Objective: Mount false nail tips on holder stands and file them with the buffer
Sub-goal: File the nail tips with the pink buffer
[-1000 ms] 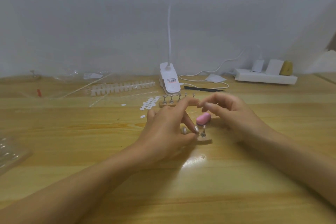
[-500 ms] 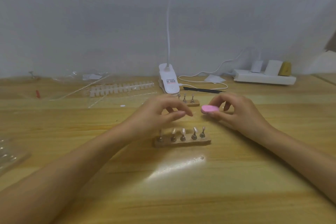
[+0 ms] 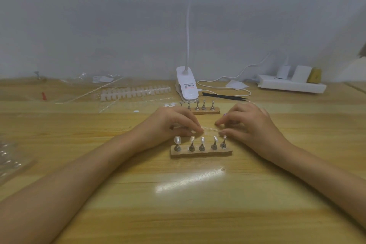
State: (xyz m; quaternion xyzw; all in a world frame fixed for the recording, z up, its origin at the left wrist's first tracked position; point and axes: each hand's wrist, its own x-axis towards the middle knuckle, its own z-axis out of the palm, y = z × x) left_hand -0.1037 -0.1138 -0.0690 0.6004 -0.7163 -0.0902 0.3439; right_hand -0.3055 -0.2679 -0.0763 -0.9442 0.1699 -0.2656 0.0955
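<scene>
A wooden holder stand (image 3: pixel 201 153) lies in front of me with five metal pegs, each carrying a pale nail tip (image 3: pixel 177 140). A second wooden stand (image 3: pixel 206 112) with metal pegs sits farther back. My left hand (image 3: pixel 172 125) and my right hand (image 3: pixel 251 125) rest on the table just behind the near stand. Their fingertips pinch the two ends of a thin clear strip (image 3: pixel 211 128). The pink buffer is not visible; only a small purple speck shows at my right index finger.
A white clip lamp (image 3: pixel 187 87) stands at the back centre, black tweezers (image 3: pixel 225 96) to its right, a power strip (image 3: pixel 291 85) at far right. A rack of spare nail tips (image 3: pixel 134 93) and clear wrappers lie back left. Plastic packaging (image 3: pixel 11 156) sits at the left edge.
Both hands came down toward the near stand and now hold a clear strip between them. The pink buffer my right hand held half a second ago is out of sight.
</scene>
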